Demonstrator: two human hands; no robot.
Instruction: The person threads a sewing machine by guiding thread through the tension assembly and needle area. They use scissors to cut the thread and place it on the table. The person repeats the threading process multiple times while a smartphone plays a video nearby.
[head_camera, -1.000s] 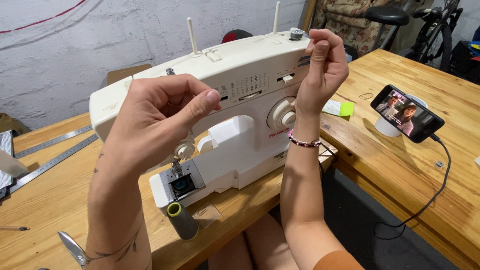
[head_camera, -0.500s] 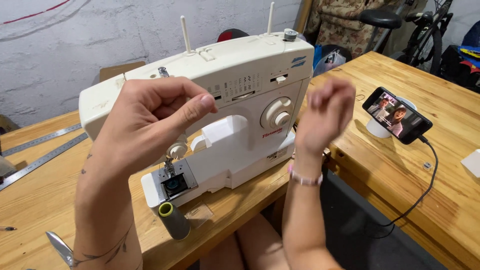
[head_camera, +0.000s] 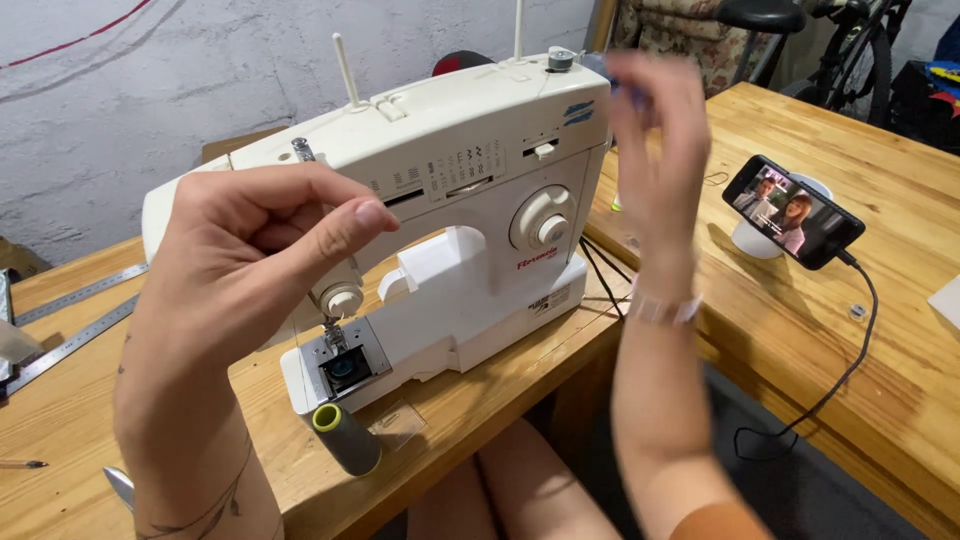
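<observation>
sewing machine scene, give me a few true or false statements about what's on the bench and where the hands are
1. The sewing machine is cream-white and stands on a wooden table. True.
2. A grey thread spool stands upright on the machine's top pin. False: it lies on its side on the table in front of the machine.
3. The phone lies flat, screen dark. False: it is propped on a white stand with a picture showing.
4. The right hand is raised by the machine's right end. True.
5. The left hand rests flat on the table. False: it is raised before the machine, fingers pinched.
</observation>
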